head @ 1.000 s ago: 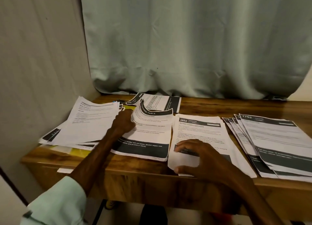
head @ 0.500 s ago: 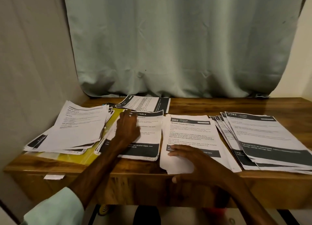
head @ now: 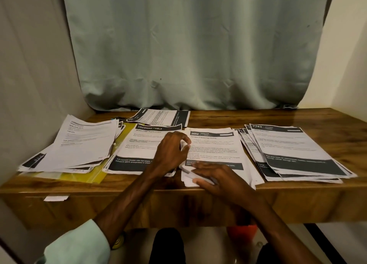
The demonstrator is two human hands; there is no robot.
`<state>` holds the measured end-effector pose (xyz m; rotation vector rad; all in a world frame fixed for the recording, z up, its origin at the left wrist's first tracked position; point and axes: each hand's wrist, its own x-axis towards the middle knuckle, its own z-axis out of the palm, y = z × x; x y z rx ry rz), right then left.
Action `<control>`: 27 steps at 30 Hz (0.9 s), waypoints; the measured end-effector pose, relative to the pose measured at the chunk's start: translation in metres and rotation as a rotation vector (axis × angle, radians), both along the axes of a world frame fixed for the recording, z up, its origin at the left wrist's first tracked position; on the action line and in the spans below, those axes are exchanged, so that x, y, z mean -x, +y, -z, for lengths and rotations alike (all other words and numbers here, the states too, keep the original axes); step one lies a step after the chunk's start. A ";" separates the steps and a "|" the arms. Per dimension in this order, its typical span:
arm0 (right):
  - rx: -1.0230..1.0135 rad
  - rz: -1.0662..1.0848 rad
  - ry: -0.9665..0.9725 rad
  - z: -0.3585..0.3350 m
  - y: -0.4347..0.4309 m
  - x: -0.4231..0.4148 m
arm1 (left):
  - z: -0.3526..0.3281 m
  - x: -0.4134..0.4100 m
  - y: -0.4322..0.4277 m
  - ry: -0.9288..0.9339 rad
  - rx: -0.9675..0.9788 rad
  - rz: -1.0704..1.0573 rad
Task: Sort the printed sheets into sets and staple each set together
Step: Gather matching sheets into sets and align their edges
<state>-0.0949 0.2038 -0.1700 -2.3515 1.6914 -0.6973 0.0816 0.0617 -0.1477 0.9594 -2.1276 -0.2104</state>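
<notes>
Several piles of printed sheets lie on the wooden table (head: 278,117). The middle pile, headed "2652 Screen Cleaning Check" (head: 216,144), sits in front of me. My left hand (head: 170,154) pinches that pile's left edge, lifting it a little. My right hand (head: 216,178) lies flat on the pile's near corner, fingers spread. Left of it lies the "Dressing Table" pile (head: 139,146). A fanned "2762" pile (head: 288,150) lies at the right. No stapler is in view.
A loose stack of sheets (head: 79,144) rests on a yellow folder (head: 79,174) at the far left by the wall. Another sheet (head: 162,117) lies at the back near the curtain (head: 188,45). The table's back right corner is bare wood.
My left hand let the "Dressing Table" sheet drop flat and moved right to the middle pile's left edge. My right hand stayed on that pile's near corner.
</notes>
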 end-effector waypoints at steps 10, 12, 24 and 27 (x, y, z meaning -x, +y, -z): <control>0.074 0.053 -0.118 0.001 0.001 0.001 | 0.017 -0.010 0.024 0.410 -0.253 -0.059; 0.084 0.065 -0.125 0.002 0.002 0.001 | 0.018 -0.010 0.024 0.385 -0.256 -0.051; 0.110 0.014 0.024 -0.014 0.002 -0.004 | 0.022 -0.011 0.021 0.294 -0.229 -0.018; 0.255 -0.004 0.255 -0.033 -0.001 -0.002 | 0.023 -0.012 0.020 0.324 -0.262 -0.013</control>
